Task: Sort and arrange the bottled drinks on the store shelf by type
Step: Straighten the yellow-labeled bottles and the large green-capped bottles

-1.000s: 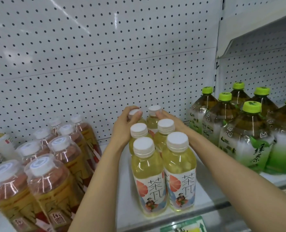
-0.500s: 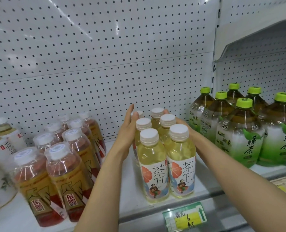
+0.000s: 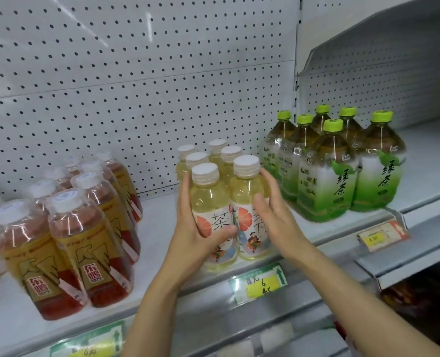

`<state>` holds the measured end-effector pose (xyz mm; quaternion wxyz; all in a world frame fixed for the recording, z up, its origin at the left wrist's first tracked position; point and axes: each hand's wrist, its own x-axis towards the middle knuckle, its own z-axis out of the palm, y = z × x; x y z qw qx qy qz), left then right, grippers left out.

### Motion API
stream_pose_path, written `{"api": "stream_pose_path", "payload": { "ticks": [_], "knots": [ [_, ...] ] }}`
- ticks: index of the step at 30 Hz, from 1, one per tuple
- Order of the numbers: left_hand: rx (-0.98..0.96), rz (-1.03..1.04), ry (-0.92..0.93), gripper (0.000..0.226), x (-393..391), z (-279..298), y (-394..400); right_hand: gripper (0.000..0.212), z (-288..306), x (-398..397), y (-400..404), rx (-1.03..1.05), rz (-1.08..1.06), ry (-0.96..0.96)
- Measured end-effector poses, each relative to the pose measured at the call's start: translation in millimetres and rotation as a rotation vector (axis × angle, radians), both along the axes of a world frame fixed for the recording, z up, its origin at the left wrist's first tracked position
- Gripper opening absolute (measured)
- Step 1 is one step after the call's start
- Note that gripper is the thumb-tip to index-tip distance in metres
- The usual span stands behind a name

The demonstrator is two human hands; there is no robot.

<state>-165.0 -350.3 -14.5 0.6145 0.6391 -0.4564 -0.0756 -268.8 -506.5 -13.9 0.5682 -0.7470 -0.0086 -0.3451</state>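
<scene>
shelf (image 3: 159,228) under your hands, pegboard wall (image 3: 136,86) behind. green-cap bottles (image 3: 334,166) clustered right of your right hand, amber bottles (image 3: 85,228) left of your left hand. pale yellow bottles (image 3: 221,176) in two rows between your hands. your left hand (image 3: 195,238) wraps front-left bottle (image 3: 211,215), thumb across label. your right hand (image 3: 273,215) open, fingers spread, cupping front-right bottle (image 3: 249,202). price tag (image 3: 260,282) just below your wrists.

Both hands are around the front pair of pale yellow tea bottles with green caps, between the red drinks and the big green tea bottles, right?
Not quite: the head view shows the pale yellow tea bottles have white caps; green caps belong to the big green tea bottles. The rest holds.
</scene>
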Motion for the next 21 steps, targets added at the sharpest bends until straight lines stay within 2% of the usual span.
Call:
{"api": "stream_pose_path", "payload": {
  "ticks": [2, 6, 7, 9, 11, 13, 15, 18, 21],
  "knots": [
    [0.017, 0.047, -0.019, 0.121, 0, -1, -1, 0.041, -4, 4, 3, -0.084, -0.095, -0.007],
    [-0.001, 0.134, -0.067, 0.106, -13, 0, 0, 0.042, -8, -9, -3, -0.145, -0.106, 0.049],
    [-0.016, 0.212, -0.08, 0.101, -21, 1, -1, 0.042, -13, -16, -5, -0.186, -0.129, 0.061],
    [-0.064, 0.529, -0.142, 0.095, -42, 2, -5, 0.047, -25, -33, -15, -0.272, -0.238, 0.056],
    [-0.249, 0.748, -0.36, 0.085, -67, 5, -13, 0.053, -34, -54, -34, -0.318, -0.409, 0.012],
    [-0.387, 0.721, -0.608, 0.067, -92, 9, -35, 0.055, -33, -77, -63, -0.345, -0.572, -0.061],
    [-0.357, 0.576, -0.678, 0.057, -110, 12, -72, 0.06, -24, -97, -103, -0.404, -0.717, -0.09],
    [-0.098, 0.359, -0.528, 0.067, -124, 17, -137, 0.074, -9, -116, -168, -0.474, -0.841, -0.039],
    [0.15, 0.291, -0.377, 0.091, -114, 20, -190, 0.089, 0, -124, -217, -0.383, -0.761, 0.031]
  ]
}}
